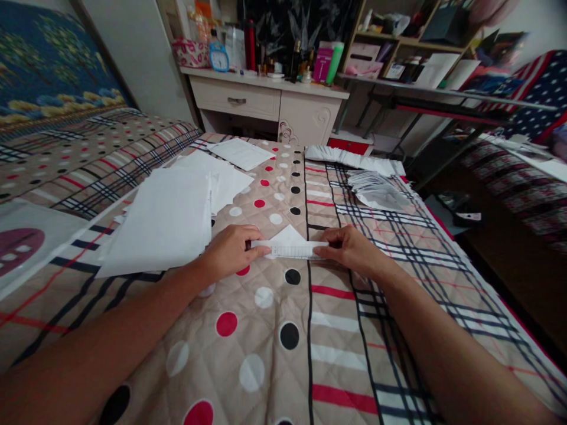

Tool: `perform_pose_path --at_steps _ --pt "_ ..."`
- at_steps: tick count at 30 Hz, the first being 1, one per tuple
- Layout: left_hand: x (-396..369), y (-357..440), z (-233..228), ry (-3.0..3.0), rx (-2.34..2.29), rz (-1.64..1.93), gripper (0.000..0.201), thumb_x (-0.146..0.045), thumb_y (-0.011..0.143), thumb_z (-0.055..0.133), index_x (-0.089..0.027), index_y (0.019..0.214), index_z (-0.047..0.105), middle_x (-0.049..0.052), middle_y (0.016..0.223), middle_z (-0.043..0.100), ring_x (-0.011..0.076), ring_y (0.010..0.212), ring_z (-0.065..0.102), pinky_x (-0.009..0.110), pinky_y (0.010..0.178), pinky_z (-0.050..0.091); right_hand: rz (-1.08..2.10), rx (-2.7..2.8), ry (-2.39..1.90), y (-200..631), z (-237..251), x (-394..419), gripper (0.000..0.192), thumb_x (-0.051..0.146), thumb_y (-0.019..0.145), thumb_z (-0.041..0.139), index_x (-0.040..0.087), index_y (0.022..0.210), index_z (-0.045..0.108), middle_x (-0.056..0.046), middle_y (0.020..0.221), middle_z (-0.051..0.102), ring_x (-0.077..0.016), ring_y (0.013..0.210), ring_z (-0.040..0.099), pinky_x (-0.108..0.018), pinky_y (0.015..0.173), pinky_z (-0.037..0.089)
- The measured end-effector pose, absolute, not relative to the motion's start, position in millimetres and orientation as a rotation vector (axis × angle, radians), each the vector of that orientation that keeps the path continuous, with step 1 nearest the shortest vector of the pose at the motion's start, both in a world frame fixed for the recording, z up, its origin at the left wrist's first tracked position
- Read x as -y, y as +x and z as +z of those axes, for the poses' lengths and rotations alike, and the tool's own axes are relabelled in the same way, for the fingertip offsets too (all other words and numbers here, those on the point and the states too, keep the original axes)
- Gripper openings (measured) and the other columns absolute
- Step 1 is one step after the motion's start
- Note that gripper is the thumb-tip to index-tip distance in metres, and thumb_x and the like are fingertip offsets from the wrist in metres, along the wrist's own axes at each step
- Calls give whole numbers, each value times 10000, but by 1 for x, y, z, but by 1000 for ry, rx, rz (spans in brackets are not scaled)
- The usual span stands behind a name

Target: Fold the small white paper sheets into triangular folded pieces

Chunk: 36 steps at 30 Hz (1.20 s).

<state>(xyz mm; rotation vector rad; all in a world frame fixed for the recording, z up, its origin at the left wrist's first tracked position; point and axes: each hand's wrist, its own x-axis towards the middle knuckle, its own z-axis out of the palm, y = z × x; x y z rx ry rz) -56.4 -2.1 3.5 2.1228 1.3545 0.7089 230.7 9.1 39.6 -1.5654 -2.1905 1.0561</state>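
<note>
While the folded paper (290, 245) lies flat on the quilted bed cover (274, 330), both hands pinch it: the left hand (233, 249) grips its left end between thumb and fingertips, and the right hand (349, 251) grips its right end the same way. Between them the paper shows a long folded strip with a triangular peak rising on the far side. It looks thin, light and easily creased, so the ends of the strip seem the best places to hold it. A stack of white sheets (163, 221) lies just left of the left hand; a pile of folded pieces (376, 189) sits beyond the right hand.
</note>
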Motion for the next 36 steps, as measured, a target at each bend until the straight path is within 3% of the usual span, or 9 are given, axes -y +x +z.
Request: perform_pose_path --at_steps 12,36 --pt "-4 -53 5 2127 -1501 577 317 -450 838 657 -161 709 649 -19 640 518 83 573 417 243 564 240 1052 2189 -1678 226 42 -11 268 352 768 642 125 647 568 -3 581 511 -90 530 420 -233 506 260" --pt "-3 -51 8 2156 -1518 591 308 -451 814 687 -159 720 664 -14 626 544 82 540 412 236 534 219 841 2275 -1691 222 38 -11 263 330 772 677 122 638 588 -4 612 540 -96 562 456 -241 525 275"
